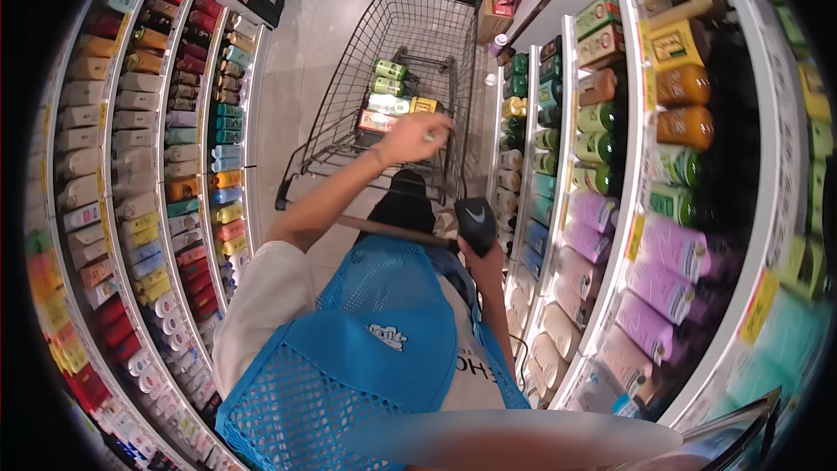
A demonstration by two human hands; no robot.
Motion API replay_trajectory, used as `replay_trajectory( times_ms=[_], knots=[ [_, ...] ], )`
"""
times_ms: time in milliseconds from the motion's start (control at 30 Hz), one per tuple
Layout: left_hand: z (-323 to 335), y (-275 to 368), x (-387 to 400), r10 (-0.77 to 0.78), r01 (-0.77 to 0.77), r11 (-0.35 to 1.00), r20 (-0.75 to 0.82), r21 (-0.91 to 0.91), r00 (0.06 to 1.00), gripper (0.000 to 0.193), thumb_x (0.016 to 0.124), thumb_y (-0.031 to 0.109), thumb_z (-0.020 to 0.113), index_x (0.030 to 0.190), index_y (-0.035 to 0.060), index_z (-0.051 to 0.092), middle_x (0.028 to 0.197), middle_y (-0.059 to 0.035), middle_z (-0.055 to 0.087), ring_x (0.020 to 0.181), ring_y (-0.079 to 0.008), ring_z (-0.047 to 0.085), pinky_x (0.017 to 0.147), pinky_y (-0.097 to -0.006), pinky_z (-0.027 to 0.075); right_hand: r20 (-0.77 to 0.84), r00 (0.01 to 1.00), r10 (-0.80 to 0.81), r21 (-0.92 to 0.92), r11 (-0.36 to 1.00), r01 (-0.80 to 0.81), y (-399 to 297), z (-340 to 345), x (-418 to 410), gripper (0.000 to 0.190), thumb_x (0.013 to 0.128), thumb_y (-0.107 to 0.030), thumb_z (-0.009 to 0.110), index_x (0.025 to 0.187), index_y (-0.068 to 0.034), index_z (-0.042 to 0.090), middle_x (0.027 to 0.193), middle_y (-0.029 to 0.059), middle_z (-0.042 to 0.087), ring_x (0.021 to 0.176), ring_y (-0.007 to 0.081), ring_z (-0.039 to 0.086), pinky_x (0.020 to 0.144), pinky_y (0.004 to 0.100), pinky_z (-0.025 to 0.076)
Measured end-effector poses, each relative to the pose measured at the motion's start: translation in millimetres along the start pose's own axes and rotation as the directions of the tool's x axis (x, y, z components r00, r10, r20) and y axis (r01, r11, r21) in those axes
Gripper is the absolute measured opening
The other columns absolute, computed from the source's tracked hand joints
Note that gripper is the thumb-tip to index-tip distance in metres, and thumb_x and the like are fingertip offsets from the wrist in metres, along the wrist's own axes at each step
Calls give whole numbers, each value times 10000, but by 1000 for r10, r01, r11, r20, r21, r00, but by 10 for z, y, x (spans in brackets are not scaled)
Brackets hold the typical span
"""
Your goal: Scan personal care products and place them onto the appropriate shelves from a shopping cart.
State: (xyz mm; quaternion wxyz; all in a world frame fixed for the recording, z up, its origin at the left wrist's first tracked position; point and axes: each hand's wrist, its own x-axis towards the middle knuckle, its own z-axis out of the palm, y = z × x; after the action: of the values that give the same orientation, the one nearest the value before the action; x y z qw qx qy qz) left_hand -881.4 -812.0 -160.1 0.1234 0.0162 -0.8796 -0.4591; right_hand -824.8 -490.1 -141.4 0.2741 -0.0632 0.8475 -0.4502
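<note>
My left hand [418, 137] reaches across over the wire shopping cart [340, 72], its fingers loosely curled. Whether anything lies inside them does not show. Just below it in the cart are green-labelled bottles [389, 86], a yellow-labelled container [424, 105] and a red and white box [377, 121]. On the right, my right hand [476, 250] is closed around a black handheld object [477, 226] with a curved grey mark, beside the right end of the cart's handle [392, 230]. A blue mesh vest [386, 288] covers part of my front.
Shelves of tubes and bottles [137, 137] line the left side. Shelves on the right hold purple bottles [667, 261], amber bottles [683, 127] and boxes [598, 16]. Tiled floor [281, 78] shows left of the cart. A cardboard box [492, 19] stands beyond its far right side.
</note>
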Motion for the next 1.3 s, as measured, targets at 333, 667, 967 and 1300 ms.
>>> replay_trajectory(
  times_ms=[333,667,967,1300],
  knots=[
    [26,-4025,707,-630,145,446,194,883,752,654,891,215,609,1484,86,366,1499,-91,429,1363,-275,429,1096,-555,333,189,880,435,-8,897,-442,-90,339,133,445,754,-230,806,1111,5,684,963,177,740,918,272,729,811,385,549],
    [279,-4757,1277,-622,-12,566,437,824,650,655,723,288,828,1283,79,560,1344,-52,570,1261,-243,525,1023,-440,433,-199,832,518,-46,843,-536,-348,489,481,360,782,-85,818,1085,45,674,958,91,729,863,118,656,832,304,521],
    [-116,-2860,940,-477,302,-201,363,-932,801,695,623,136,692,1295,25,553,1185,-192,622,1098,-368,634,1035,-491,476,-241,902,358,101,934,-344,-577,287,945,351,733,-98,826,1026,41,690,898,124,739,835,191,705,785,335,544],
    [-590,590,1013,-250,-244,-106,-212,-964,945,635,584,191,786,1143,98,499,956,-74,524,933,-253,551,971,-528,449,454,887,-86,821,426,-379,-1659,-751,820,524,806,-61,781,1256,59,541,994,130,682,661,135,632,636,291,514]
  ],
)
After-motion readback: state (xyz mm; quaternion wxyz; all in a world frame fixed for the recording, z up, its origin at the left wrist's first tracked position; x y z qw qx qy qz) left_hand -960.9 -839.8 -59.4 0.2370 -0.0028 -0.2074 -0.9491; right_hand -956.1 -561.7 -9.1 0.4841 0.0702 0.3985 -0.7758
